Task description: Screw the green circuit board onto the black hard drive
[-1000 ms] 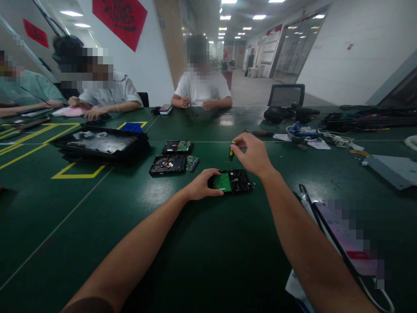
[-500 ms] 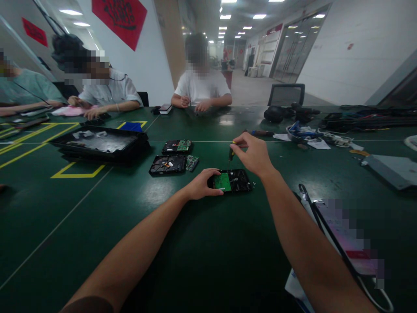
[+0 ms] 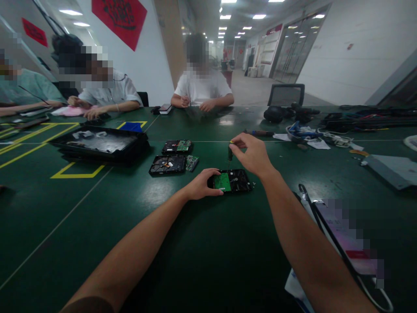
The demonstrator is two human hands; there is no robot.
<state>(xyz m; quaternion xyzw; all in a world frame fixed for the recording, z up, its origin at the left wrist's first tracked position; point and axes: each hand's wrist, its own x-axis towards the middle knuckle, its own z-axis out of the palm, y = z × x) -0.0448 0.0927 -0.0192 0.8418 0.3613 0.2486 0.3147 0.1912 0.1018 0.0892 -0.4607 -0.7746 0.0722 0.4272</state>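
We are clasping the drive (image 3: 240,180) in our left grip (image 3: 204,186), the thumb lying along its near edge and the fingers curling over its far edge. The drive is resting flat on the surface (image 3: 208,243) and extending to the right of that grip, its green board (image 3: 222,182) facing up right beside our fingertips. Our right grip (image 3: 256,154) is pinching the screwdriver (image 3: 230,152) near its yellow top and hanging above the drive's far side. The screwdriver is standing nearly upright, its tip pointing down at the drive's far edge, close to the board's right end; we are not able to tell whether it is seating in a screw.

Compared with half a second ago, the screwdriver is leaning slightly farther left, and its thin shaft is showing more plainly. Its handle is turning a dark side toward us, where yellow bands were showing a second ago. The drive and our left grip are staying put. Across the surface, a co-worker's hand (image 3: 207,105) is lying slightly farther to our right than half a second ago.

To the left, two more drives, a near one (image 3: 167,165) and a far one (image 3: 177,146), are lying near a loose board (image 3: 192,163).
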